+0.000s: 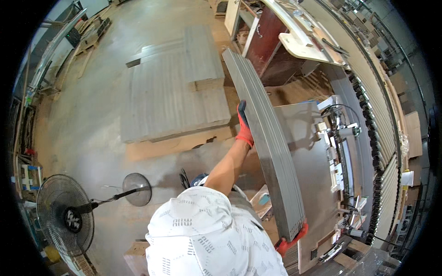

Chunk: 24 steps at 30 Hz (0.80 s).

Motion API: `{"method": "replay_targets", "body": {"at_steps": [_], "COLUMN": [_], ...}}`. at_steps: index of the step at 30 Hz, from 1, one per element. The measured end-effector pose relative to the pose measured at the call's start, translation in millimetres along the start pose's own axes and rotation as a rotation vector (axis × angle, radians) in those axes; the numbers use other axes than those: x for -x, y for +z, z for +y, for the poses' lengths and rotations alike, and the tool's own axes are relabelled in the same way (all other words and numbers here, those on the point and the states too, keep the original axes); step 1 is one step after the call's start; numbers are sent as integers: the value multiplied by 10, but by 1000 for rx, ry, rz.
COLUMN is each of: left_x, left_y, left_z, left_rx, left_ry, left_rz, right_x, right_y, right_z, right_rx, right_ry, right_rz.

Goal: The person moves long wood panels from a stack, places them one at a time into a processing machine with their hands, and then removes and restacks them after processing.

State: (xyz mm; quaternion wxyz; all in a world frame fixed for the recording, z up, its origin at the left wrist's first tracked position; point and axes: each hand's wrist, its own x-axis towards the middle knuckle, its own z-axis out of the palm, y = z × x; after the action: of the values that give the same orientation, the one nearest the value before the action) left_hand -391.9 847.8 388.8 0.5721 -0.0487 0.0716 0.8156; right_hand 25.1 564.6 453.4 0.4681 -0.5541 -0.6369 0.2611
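A stack of several long grey boards [269,138] stretches lengthwise in front of me, held up with both hands. My left hand [244,125], in a red glove with dark fingers, is closed on the stack's left side, towards its far part. My right hand [293,239], also in a red glove, is closed around the near end of the stack; its arm is mostly hidden. To the right of the boards, a flat brown surface [313,179] borders a machine [343,138] with metal fittings and cables.
Low piles of grey boards [175,96] lie on the floor at left, over brown sheeting [179,145]. A black pedestal fan [66,214] stands at lower left. At the far right is a dark red cabinet [269,39] beside a ribbed conveyor [368,87].
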Motion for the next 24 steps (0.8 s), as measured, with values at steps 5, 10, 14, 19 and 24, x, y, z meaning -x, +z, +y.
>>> {"method": "replay_targets", "body": {"at_steps": [5,10,14,19,24], "left_x": [546,1099,1402,1347,1368], "left_y": [667,1640,1826,1155,741], "left_z": [869,1782,2175,2730,3095], "left_rx": [-322,-552,-557,-499,-531], "left_ry": [236,552,767,799,646], "left_rz": [-15,-215,-262,-53,243], "right_x": [362,303,52,-127,-42], "right_y": [440,1052,1395,1522,1972], "right_z": [-59,-3,-161,-492,-752], "right_rx": [-306,-664,-755,-566,-520], "right_ry": [79,-77,-304,-311,47], "right_rz": [4,-17,-19,-263,-515]}}
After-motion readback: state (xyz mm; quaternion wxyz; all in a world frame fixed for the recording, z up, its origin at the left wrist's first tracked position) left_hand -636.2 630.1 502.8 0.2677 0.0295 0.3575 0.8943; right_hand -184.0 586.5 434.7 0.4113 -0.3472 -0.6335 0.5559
